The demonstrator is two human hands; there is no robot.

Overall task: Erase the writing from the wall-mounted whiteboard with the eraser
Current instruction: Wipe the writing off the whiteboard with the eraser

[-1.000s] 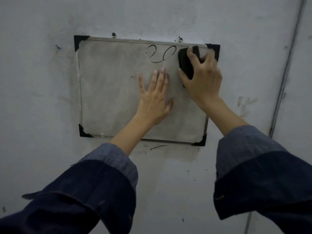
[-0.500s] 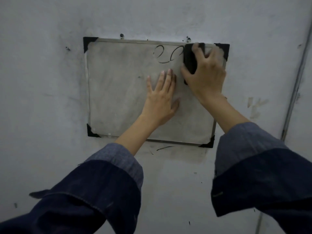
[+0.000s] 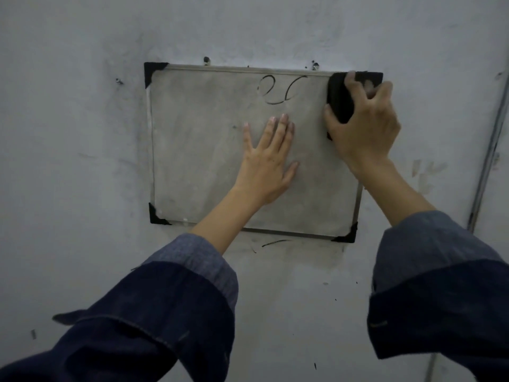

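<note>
A bare, scuffed grey wall (image 3: 82,161) with a smudged whiteboard (image 3: 206,161) suggests a plain workroom.

head-worn wide view, close, facing the whiteboard (image 3: 209,150) squarely

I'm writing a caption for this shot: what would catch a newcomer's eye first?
The smudged grey whiteboard on the wall, with black looping writing left near its top edge. At the top right corner the right hand grips a black eraser, while the left hand lies flat on the board's middle.
</note>
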